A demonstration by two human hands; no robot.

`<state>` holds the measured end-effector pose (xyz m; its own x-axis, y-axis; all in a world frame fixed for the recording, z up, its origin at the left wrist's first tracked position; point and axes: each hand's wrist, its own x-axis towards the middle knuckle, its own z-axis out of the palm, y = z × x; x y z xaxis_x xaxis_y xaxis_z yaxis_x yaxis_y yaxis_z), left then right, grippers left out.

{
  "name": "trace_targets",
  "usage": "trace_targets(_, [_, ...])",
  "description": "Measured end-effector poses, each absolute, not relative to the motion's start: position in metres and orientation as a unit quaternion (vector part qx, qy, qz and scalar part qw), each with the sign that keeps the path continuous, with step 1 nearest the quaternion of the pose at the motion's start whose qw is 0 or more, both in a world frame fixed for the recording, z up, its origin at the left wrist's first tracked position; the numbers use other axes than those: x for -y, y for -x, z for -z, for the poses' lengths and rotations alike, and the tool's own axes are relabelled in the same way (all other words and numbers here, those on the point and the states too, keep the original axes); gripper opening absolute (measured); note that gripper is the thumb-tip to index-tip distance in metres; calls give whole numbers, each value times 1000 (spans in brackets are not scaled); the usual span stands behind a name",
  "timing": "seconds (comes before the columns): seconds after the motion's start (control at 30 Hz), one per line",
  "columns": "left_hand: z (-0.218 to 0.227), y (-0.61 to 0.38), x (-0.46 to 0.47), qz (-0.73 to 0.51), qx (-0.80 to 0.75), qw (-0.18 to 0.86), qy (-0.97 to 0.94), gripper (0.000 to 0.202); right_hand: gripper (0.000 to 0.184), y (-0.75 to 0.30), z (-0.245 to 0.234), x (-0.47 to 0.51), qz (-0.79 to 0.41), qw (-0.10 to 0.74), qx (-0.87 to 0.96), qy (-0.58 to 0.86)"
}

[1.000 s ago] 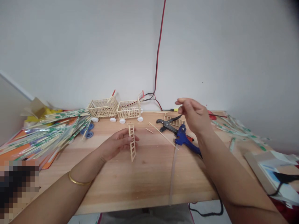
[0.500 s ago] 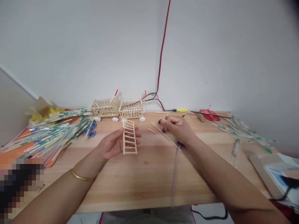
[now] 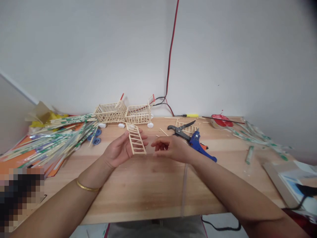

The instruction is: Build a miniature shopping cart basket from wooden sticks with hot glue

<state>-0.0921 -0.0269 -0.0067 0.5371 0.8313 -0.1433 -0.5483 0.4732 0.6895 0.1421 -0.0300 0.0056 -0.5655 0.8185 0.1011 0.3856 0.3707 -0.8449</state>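
My left hand (image 3: 119, 150) holds a small ladder-like panel of thin wooden sticks (image 3: 136, 139) upright over the wooden table (image 3: 138, 188), fingers curled behind it. My right hand (image 3: 170, 148) is just right of the panel, fingers loosely curled and pointing at it; it may hold a thin stick, but I cannot make that out. Behind the right hand lie black cutters (image 3: 179, 130), a blue glue gun (image 3: 200, 145) and a second stick panel (image 3: 185, 126).
Two stick-built carts on white wheels (image 3: 123, 115) stand at the back by the wall. Wrapped chopsticks (image 3: 49, 138) are heaped at the left, blue wheels (image 3: 95, 137) beside them. A clear glue stick (image 3: 183, 185) lies near the front edge. Red and black wires (image 3: 169, 66) hang down the wall.
My right hand came back from the cutters to the left and now sits beside the panel. My left hand turned and tilted the panel slightly.
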Motion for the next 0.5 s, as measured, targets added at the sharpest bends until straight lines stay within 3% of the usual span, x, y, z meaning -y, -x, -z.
trace_targets(0.07, [6,90,28,-432,-240,819,-292,40,35,-133,2,34,-434,259,778,374])
trace_targets(0.2, [7,87,30,-442,-238,818,-282,37,19,-122,7,41,-457,264,768,362])
trace_targets(0.5, [4,86,31,-464,-248,808,-266,38,17,-125,7,38,-434,256,791,348])
